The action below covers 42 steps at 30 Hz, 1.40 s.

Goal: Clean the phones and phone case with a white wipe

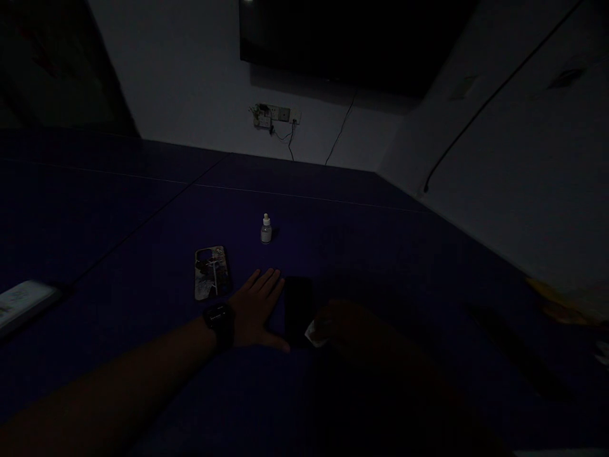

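A dark phone lies flat on the blue surface in front of me. My left hand rests flat beside its left edge, fingers stretched out; a black watch is on that wrist. On the phone's lower right, my right hand is closed on a small white cloth or wipe, whose exact kind I cannot make out. Deep shadow hides most of the right hand and forearm. Up and to the left lies a patterned phone case. Beyond the phone a small dropper bottle stands upright.
The blue surface reaches back to a wall with a socket panel and hanging cables. A dark screen is mounted above. At the left edge lies a white power strip or similar block. A long dark object lies right.
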Each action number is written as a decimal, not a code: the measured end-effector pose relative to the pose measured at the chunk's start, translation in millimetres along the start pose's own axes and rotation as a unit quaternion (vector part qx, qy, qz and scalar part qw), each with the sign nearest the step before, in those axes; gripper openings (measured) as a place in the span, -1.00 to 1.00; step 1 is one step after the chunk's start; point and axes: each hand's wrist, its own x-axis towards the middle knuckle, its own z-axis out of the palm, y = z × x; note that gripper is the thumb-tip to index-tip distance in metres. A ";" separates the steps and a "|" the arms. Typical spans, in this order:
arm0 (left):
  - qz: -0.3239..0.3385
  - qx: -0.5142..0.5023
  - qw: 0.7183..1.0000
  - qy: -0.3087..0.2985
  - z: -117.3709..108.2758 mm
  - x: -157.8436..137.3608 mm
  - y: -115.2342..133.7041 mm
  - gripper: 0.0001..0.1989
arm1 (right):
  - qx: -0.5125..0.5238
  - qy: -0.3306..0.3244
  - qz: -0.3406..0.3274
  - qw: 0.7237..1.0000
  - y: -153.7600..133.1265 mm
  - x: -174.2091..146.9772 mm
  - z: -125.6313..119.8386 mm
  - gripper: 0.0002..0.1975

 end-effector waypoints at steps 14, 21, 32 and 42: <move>0.000 0.010 1.000 0.007 2.1 -0.7 -0.6 0.22 | 0.026 0.021 0.018 0.999 13.1 0.2 10.3 -0.69; 0.001 0.013 1.000 0.006 0.2 -1.5 0.0 0.22 | 0.065 0.018 -0.053 0.996 0.5 10.6 14.4 -0.63; 0.001 0.007 1.000 0.003 2.0 -0.7 -1.3 0.28 | 0.015 0.012 -0.010 1.000 14.7 -1.4 -0.3 -0.67; 0.003 0.015 1.000 0.011 3.1 -0.5 -1.9 0.23 | -0.006 0.056 0.030 0.998 18.7 -0.3 4.2 -0.58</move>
